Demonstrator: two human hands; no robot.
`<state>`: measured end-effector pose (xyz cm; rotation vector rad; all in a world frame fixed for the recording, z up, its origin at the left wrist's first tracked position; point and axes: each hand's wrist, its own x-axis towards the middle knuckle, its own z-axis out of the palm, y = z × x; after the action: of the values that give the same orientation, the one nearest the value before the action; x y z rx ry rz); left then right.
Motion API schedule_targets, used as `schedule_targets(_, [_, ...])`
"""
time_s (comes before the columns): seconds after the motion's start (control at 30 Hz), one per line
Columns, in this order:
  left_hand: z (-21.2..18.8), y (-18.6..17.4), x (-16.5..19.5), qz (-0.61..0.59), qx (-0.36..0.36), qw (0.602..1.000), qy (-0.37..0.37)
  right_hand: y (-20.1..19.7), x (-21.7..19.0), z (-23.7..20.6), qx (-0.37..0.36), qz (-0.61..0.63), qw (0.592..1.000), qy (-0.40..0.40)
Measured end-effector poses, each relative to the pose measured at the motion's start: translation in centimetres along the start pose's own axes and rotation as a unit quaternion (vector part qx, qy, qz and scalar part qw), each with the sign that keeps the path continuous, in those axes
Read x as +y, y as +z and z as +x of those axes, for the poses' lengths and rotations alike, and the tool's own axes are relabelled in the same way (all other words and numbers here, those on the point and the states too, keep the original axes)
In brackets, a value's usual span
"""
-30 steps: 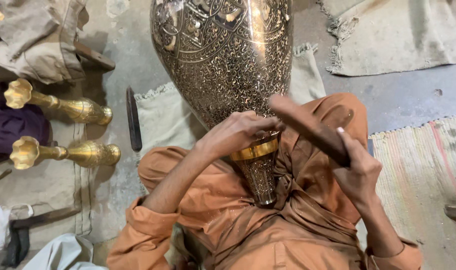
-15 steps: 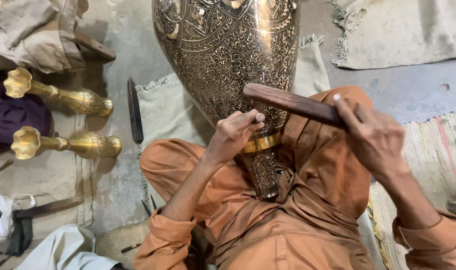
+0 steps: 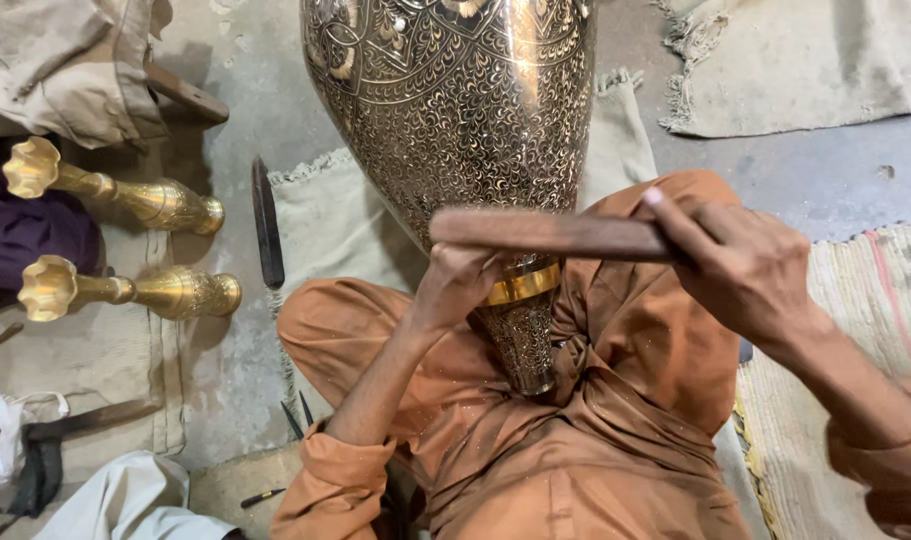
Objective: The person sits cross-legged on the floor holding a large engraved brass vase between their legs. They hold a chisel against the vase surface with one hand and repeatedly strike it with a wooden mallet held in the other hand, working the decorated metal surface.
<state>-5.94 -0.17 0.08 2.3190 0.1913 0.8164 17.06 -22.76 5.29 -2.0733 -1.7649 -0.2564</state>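
Gripped tight in the right hand (image 3: pixel 751 265) is one end of a flat wooden stick (image 3: pixel 551 232), which lies nearly level across the lower body of a large engraved brass vase (image 3: pixel 456 110); the fingers wrap fully round the stick's end. The left hand (image 3: pixel 456 285) is curled closed against the vase just above its plain gold band (image 3: pixel 521 285), and it seems to pinch a small tool there, though the stick and the fingers hide whatever it holds, so I cannot tell for sure. The vase sits tipped toward the person, its narrow neck pressed down into the lap between orange-clad knees, its wide body filling the 12 o'clock part of the view. At 9 o'clock two small brass vases (image 3: pixel 126 245) lie on their sides on the floor, flared mouths pointing left. Between them and the big vase a dark metal file (image 3: pixel 267 225) lies on a pale cloth (image 3: pixel 336 220). A bundle of beige fabric (image 3: pixel 71 60) sits at 10 o'clock, a frayed mat (image 3: pixel 806 70) at 1 o'clock and a striped woven rug (image 3: pixel 876 300) at 3 o'clock. Against half a second ago, the stick has swung from a slant to almost horizontal and sits lower over the vase, and the right hand has come in closer.
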Motion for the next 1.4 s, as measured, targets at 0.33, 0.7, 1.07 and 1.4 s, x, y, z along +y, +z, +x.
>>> schedule_targets(0.33, [0.3, -0.2, -0.2, -0.022, -0.002, 1.0, 0.014, -0.6, -0.4, 1.1, 0.012, -0.013, 1.0, -0.01])
schedule_targets(0.7, [0.8, -0.5, -0.2, 0.013, -0.059, 0.998, -0.03, 1.4, 0.1, -0.4, 0.061, 0.158, 0.982, 0.082])
schedule_targets(1.07, [2.1, -1.0, 0.0, 0.037, -0.068, 0.996, 0.038, -0.1, 0.8, -0.1, 0.057, 0.097, 0.993, -0.021])
schedule_targets(1.4, [1.5, -2.2, 1.5, -0.134, 0.023, 0.989, -0.058, -2.0, 1.5, -1.1, 0.041, 0.013, 0.998, 0.042])
